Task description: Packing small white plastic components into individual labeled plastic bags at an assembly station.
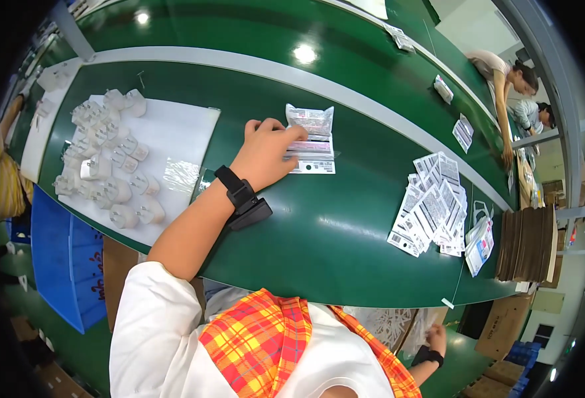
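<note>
The packet, clear-wrapped over a printed card, lies flat on the green table, ahead of the wearer's torso. Its long axis runs away from the body, with the holed end of the card nearest. The left hand is the nearer of the two hands and reaches it from the left; thumb and index finger are set apart over its left side, the other fingers bent. Whether they pinch or only press cannot be told. The right hand is well apart, low on the right beyond the table's near edge, beside clear plastic bags; its fingers appear bent, but any hold cannot be confirmed. White plug adapters stand left of the packet; a pile of printed cards lies to its right. Markings: the packet bears fine dark lines and a pink band, too small to read; the cards carry dense black print; the blue bin shows red handwritten characters.
</note>
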`<control>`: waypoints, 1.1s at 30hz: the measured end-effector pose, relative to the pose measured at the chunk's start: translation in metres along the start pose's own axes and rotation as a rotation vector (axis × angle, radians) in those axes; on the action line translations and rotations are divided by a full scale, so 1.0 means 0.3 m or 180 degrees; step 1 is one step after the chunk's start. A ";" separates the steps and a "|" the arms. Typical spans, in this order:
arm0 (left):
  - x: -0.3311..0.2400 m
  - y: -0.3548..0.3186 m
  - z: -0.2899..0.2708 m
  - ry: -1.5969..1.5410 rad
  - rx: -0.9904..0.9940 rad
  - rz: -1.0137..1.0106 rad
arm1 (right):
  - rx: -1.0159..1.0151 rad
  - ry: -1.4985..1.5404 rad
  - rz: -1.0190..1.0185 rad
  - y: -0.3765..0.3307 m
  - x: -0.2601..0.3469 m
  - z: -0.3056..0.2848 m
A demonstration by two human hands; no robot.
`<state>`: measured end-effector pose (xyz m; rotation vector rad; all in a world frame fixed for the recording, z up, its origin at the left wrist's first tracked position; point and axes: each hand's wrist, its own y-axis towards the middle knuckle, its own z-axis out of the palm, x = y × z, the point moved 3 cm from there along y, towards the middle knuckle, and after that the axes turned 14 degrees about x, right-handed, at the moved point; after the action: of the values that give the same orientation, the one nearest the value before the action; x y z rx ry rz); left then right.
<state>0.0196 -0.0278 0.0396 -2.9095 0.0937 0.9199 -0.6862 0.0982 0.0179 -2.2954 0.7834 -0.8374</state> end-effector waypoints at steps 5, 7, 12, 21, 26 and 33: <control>0.003 0.011 -0.002 0.0334 -0.0435 0.0142 | -0.1685 -0.0645 -0.1809 -0.092 0.450 0.028; -0.031 0.025 0.001 0.0752 -0.0561 0.0445 | -0.1592 -0.0285 -0.2539 -0.293 0.871 0.154; 0.008 -0.045 -0.009 0.0918 -0.0633 0.0012 | 0.1794 -0.1573 -0.3557 -0.295 1.533 0.684; 0.046 -0.022 -0.011 0.0988 -0.0578 -0.0142 | 0.0916 -0.1690 -0.3967 0.081 2.022 0.928; 0.056 -0.011 -0.031 0.0918 -0.0537 -0.0245 | 0.0679 -0.0121 -0.3379 0.242 1.997 0.606; 0.045 -0.002 -0.019 0.0840 -0.0478 -0.0345 | 0.0331 -0.2693 -0.2779 0.077 1.356 0.273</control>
<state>0.0339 -0.0282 0.0366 -3.1225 -0.1197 0.5453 -0.3787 -0.1691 0.1006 -2.5253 -0.6486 -0.1255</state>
